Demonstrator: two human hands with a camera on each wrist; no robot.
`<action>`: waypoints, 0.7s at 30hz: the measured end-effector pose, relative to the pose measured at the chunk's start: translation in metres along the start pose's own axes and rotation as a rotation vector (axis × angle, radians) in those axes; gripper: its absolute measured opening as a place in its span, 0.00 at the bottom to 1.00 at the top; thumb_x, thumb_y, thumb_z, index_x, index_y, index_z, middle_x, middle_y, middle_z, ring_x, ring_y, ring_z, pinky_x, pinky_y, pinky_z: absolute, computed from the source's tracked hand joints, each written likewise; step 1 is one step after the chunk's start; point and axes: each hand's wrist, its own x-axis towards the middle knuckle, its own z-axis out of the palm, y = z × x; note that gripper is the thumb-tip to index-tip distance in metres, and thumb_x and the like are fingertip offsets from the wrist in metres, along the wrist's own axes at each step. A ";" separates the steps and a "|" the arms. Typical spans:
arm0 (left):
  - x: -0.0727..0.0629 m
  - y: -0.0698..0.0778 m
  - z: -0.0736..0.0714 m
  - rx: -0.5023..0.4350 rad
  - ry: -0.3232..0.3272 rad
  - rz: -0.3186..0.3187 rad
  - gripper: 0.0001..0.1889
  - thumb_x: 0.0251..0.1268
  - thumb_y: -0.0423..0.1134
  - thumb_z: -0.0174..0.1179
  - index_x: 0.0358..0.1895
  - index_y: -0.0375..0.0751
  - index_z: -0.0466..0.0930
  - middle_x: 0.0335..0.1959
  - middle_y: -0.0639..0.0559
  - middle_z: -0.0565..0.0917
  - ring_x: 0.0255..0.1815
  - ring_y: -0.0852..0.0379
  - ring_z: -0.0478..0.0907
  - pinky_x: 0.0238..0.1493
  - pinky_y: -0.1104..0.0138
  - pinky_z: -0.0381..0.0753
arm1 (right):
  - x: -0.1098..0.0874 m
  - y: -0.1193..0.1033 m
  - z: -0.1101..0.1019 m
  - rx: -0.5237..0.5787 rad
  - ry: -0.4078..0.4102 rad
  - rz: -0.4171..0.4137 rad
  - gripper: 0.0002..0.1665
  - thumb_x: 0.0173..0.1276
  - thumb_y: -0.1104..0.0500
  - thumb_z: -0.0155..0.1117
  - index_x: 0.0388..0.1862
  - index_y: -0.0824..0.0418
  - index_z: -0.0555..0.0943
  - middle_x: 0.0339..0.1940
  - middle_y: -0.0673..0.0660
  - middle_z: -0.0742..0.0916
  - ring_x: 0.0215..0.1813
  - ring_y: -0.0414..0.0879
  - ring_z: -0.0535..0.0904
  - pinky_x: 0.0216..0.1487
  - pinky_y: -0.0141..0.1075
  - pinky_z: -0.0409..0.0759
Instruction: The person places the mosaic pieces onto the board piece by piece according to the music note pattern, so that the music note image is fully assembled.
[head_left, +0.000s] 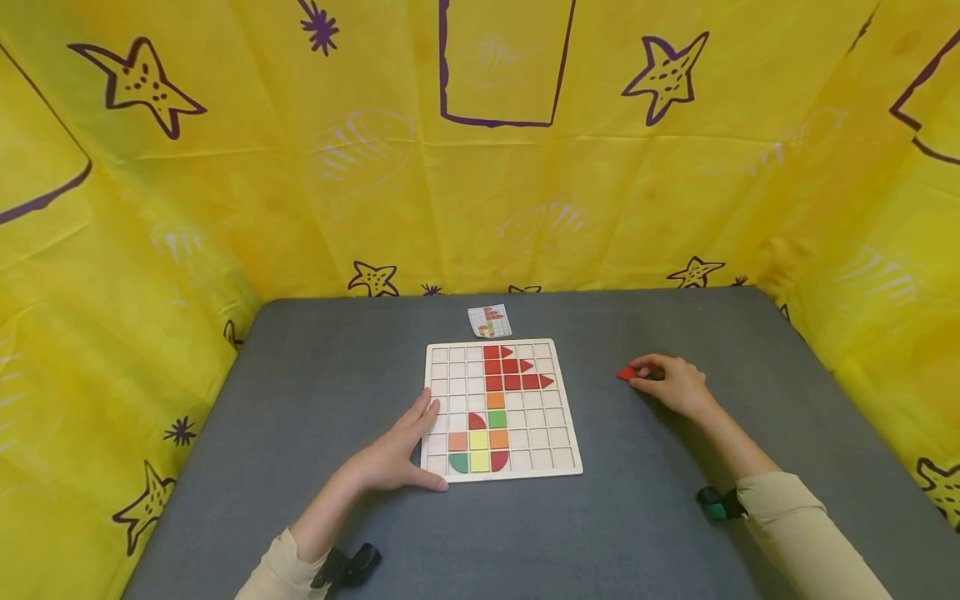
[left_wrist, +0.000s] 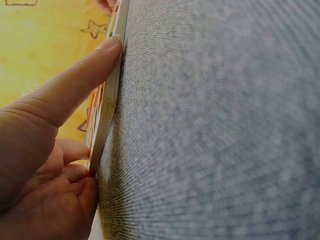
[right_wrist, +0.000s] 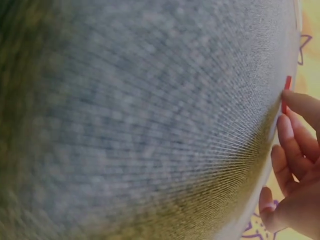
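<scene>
A pale square grid board (head_left: 536,417) lies on the table, with colored tiles forming a figure in its cells. Red squares and red pointed pieces fill the upper rows; orange, green, yellow and rounded pieces lie lower. My left hand (head_left: 397,450) rests at the board's lower left corner, fingers along the left edge and thumb (left_wrist: 85,80) against the near edge. To the right of the board, my right hand (head_left: 675,385) pinches a small red tile (head_left: 626,374) between thumb and fingertips, close to the tabletop. The tile shows edge-on as a thin red strip (right_wrist: 287,85) in the right wrist view.
A small picture card (head_left: 490,321) with a similar colored pattern lies just beyond the board's far edge. The grey table (head_left: 337,358) is bordered by yellow cloth (head_left: 420,183) with starfish drawings at the back and sides. Dark straps with devices (head_left: 716,503) sit on both wrists.
</scene>
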 end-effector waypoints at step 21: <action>0.000 0.003 -0.001 -0.006 0.000 0.009 0.63 0.40 0.55 0.75 0.76 0.38 0.42 0.78 0.43 0.35 0.78 0.43 0.37 0.71 0.46 0.51 | 0.000 -0.101 0.048 0.167 -0.101 -0.233 0.15 0.54 0.49 0.74 0.41 0.48 0.85 0.31 0.44 0.84 0.39 0.47 0.73 0.40 0.39 0.70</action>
